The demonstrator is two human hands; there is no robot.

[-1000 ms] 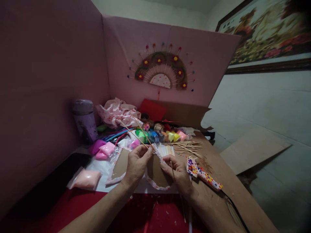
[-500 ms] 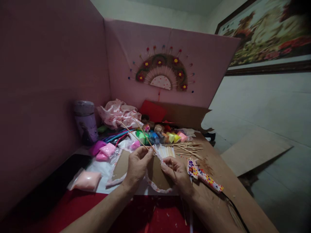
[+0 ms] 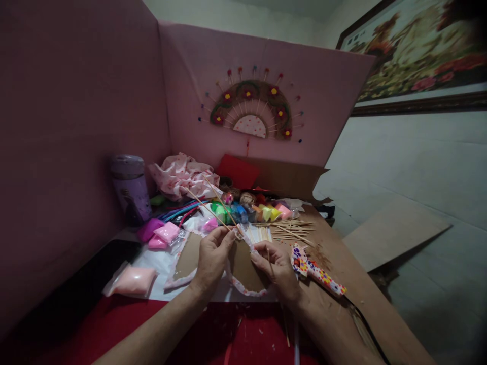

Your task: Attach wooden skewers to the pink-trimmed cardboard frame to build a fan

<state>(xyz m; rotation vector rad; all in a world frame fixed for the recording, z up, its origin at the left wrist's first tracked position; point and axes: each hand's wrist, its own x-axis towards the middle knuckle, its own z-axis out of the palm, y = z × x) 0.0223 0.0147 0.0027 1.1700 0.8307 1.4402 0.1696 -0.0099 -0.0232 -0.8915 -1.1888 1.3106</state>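
My left hand (image 3: pixel 212 259) is closed, thumb and fingers pinching the top edge of a brown cardboard cutout (image 3: pixel 245 266) trimmed with pale patterned fabric. Two thin wooden sticks (image 3: pixel 208 209) slant up and leftward from that spot; whether they are attached or just gripped, I cannot tell. On the cutout's right edge my right hand (image 3: pixel 277 268) pinches the fabric trim, and a short stick shows by its fingers. Left of my left hand lies another trimmed cardboard section (image 3: pixel 186 261); my hand hides whether the two are joined.
A flower-patterned glue gun (image 3: pixel 317 271) with a cord lies to the right. Behind are loose wooden sticks (image 3: pixel 294 230), bags of coloured clay (image 3: pixel 238 213), crumpled fabric (image 3: pixel 184 177) and a purple tumbler (image 3: pixel 131 190). A pink bag (image 3: pixel 133 281) rests front left. Pink panels (image 3: pixel 319 106) stand around.
The whole view has shifted slightly, with objects appearing a little further left and up. Both hands keep their pinch on the cardboard cutout with hardly any motion.
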